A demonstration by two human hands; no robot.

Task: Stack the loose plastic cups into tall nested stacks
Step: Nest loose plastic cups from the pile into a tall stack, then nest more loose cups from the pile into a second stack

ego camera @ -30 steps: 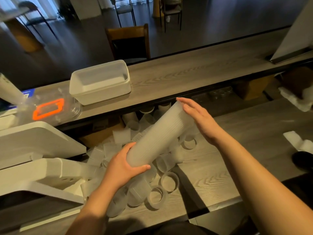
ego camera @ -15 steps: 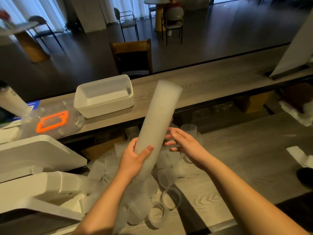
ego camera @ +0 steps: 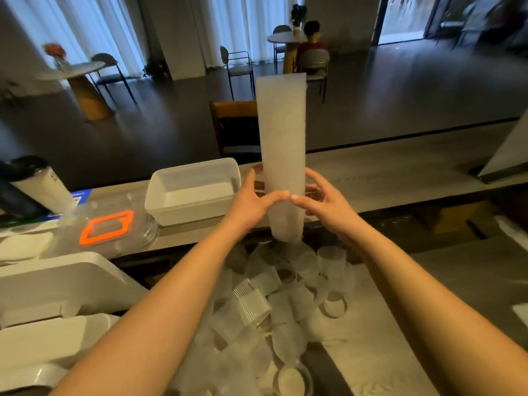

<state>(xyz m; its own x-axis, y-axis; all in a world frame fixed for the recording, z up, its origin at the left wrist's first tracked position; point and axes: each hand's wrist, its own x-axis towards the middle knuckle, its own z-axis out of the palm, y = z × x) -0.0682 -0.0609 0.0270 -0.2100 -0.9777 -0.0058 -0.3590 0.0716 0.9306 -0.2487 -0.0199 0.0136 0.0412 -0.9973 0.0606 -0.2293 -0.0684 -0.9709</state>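
Note:
A tall nested stack of frosted plastic cups (ego camera: 281, 144) stands upright in the air above the counter gap. My left hand (ego camera: 251, 201) grips its lower part from the left, thumb across the front. From the right, my right hand (ego camera: 323, 201) curls round the same part, its thumb meeting the left thumb. Below, a heap of loose translucent cups (ego camera: 274, 304) lies on the lower wooden table (ego camera: 443, 281), several on their sides. One clear ribbed cup (ego camera: 253, 302) lies among them.
A white plastic tub (ego camera: 194, 190) sits on the raised counter just left of the stack. An orange-rimmed clear lid (ego camera: 107, 227) lies further left. White foam pieces (ego camera: 57, 281) fill the left side. A person sits at a far round table (ego camera: 285, 38).
The stack has gone from tilted to upright and higher. My right hand moved from beside the stack onto its lower part, joining my left hand. The camera view tipped up.

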